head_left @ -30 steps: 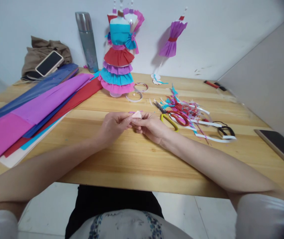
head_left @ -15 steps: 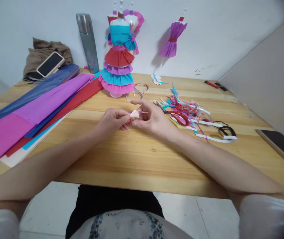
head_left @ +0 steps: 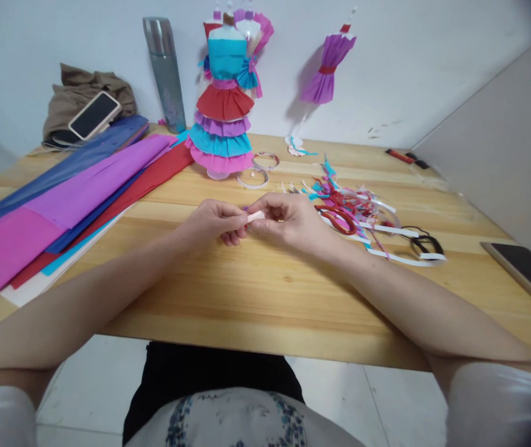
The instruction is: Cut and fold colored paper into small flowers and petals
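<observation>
Between my two hands is a small piece of pale pink crepe paper (head_left: 255, 216), gathered narrow. My left hand (head_left: 216, 221) pinches its left end between thumb and fingers. With thumb and forefinger, my right hand (head_left: 288, 217) grips the other end. A bit of purple and red shows behind the fingers, too small to make out. Just right of my right hand lie red-handled scissors (head_left: 340, 220), their blades mostly hidden by the hand. Beyond my hands stands a doll form in a tiered paper dress (head_left: 224, 102) of blue, red, purple and pink.
Coloured crepe paper sheets (head_left: 93, 183) lie at left, near a phone (head_left: 95, 116), brown cloth (head_left: 91, 87) and steel flask (head_left: 167, 77). Tape rolls (head_left: 253, 179) sit ahead. Paper scraps (head_left: 349, 202) lie right; a purple-dressed form (head_left: 327, 71) stands behind. A dark tablet (head_left: 526, 270) rests far right.
My right thumb and forefinger have closed onto the pink paper, which was flared like a fan and now looks narrow. My left hand keeps its pinch.
</observation>
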`<state>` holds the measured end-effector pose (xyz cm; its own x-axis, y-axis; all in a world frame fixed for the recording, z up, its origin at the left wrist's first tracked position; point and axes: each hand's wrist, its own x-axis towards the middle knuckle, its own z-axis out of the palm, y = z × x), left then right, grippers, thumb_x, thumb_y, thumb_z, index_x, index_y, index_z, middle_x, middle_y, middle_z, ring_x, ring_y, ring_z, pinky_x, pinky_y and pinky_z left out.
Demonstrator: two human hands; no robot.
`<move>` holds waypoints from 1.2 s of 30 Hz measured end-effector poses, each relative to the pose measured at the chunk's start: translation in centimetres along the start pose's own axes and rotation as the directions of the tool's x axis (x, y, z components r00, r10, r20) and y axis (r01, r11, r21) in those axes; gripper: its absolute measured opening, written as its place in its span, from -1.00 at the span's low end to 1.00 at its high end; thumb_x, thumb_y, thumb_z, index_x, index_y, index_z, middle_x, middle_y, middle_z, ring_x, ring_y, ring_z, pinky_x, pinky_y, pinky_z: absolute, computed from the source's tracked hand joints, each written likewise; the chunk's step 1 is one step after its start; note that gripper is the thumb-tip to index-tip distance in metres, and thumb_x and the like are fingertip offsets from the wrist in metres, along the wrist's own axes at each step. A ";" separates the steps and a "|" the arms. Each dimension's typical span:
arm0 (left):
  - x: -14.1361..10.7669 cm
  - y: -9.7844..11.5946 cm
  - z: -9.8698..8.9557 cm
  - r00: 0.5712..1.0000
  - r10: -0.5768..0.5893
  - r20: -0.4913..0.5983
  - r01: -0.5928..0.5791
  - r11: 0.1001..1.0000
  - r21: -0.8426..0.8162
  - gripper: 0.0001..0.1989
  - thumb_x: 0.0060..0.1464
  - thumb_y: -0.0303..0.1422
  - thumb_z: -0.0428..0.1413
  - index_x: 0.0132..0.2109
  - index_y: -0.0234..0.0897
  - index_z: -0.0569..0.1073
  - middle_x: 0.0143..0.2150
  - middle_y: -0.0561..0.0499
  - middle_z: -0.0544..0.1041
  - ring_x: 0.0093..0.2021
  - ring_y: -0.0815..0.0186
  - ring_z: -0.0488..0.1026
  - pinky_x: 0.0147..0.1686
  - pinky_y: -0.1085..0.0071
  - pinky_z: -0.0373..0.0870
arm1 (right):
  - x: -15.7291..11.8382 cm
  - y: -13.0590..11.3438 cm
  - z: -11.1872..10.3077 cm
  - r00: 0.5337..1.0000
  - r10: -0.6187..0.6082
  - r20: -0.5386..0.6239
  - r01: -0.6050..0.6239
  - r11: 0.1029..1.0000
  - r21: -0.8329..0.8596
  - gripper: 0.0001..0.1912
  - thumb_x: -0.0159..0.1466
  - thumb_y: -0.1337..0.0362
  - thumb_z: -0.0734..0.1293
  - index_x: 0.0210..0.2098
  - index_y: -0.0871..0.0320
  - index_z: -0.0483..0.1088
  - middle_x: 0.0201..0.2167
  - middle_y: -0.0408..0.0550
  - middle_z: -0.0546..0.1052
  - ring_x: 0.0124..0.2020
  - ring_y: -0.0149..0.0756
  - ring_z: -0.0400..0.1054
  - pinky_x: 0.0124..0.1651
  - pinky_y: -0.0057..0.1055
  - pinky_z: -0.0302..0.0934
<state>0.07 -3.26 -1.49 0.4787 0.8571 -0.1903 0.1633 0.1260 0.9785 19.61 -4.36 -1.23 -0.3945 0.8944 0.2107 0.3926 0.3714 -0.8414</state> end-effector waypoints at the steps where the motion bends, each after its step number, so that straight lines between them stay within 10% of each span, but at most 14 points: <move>1: 0.0 -0.1 -0.1 1.000 0.004 0.010 -0.004 1.000 -0.005 -0.77 0.02 -0.30 0.22 -0.51 -0.35 0.51 -0.58 0.01 0.48 -0.58 0.46 0.39 -0.54 0.55 0.31 | 0.0 0.0 0.0 1.000 0.004 -0.001 -0.004 1.000 0.003 -0.83 0.15 0.18 0.44 -0.36 0.16 0.55 -0.52 -0.11 0.49 -0.47 -0.35 0.26 -0.40 -0.41 0.10; 13: -0.2 0.5 0.2 0.998 -0.046 -0.031 0.046 0.999 0.007 -0.74 0.13 -0.32 0.12 -0.46 -0.36 0.53 -0.56 0.00 0.50 -0.60 0.46 0.37 -0.58 0.54 0.22 | 0.5 0.5 -0.1 0.997 0.078 -0.021 -0.074 0.989 0.126 -0.81 0.09 0.15 0.48 -0.47 0.15 0.51 -0.61 -0.14 0.43 -0.56 -0.38 0.21 -0.46 -0.39 0.04; 21: -1.2 0.2 0.9 0.893 0.425 -0.146 -0.295 0.799 0.525 -0.71 0.05 -0.28 0.24 -0.07 -0.25 0.61 -0.31 0.03 0.62 -0.39 0.36 0.47 -0.36 0.47 0.32 | 0.5 0.4 0.2 0.991 0.080 -0.108 -0.066 0.990 0.124 -0.85 0.08 0.20 0.47 -0.50 0.13 0.49 -0.59 -0.11 0.46 -0.52 -0.35 0.25 -0.47 -0.38 0.05; 36: -0.7 -0.8 0.6 0.912 0.383 -0.149 -0.249 0.804 0.540 -0.78 0.14 -0.25 0.14 -0.36 -0.27 0.59 -0.53 0.05 0.52 -0.51 0.41 0.40 -0.46 0.50 0.26 | 0.1 0.7 0.5 0.995 -0.013 -0.095 0.010 1.000 -0.029 -0.88 0.16 0.22 0.40 -0.41 0.15 0.53 -0.54 -0.14 0.46 -0.49 -0.37 0.24 -0.40 -0.39 0.07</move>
<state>0.10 -4.27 -2.17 0.3705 0.9041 0.2128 0.4777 -0.3819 0.7912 19.44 -4.11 -2.09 -0.3187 0.9093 0.2677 0.4126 0.3874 -0.8244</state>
